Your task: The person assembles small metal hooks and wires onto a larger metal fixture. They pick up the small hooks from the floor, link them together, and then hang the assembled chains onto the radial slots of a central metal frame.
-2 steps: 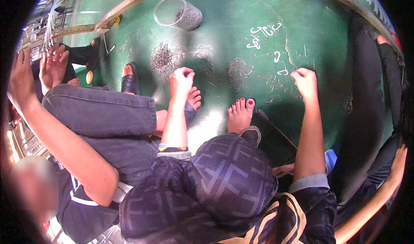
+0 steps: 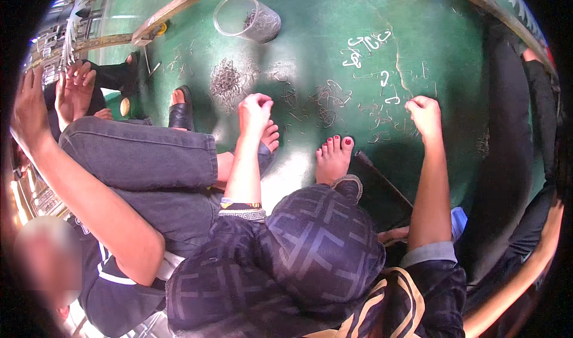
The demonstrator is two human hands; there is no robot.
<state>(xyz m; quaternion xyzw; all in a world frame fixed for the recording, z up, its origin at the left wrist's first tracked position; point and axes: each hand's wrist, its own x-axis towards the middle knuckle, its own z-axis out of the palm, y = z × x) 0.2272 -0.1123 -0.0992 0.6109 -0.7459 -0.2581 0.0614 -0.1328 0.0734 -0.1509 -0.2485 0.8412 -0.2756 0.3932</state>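
L hand nr wire pile; 1 foot btwn forearms, clr tub beyond

1. The left forearm reaches up nearly straight from the lower part of the view, bare to the wrist.
2. The left hand is curled, its thumb and index tips brought together and pointing right; whether they pinch anything is too small to tell.
3. The right forearm, also bare, extends almost upright.
4. The right hand bends left, fingertips gathered, level with the left hand and well apart from it.
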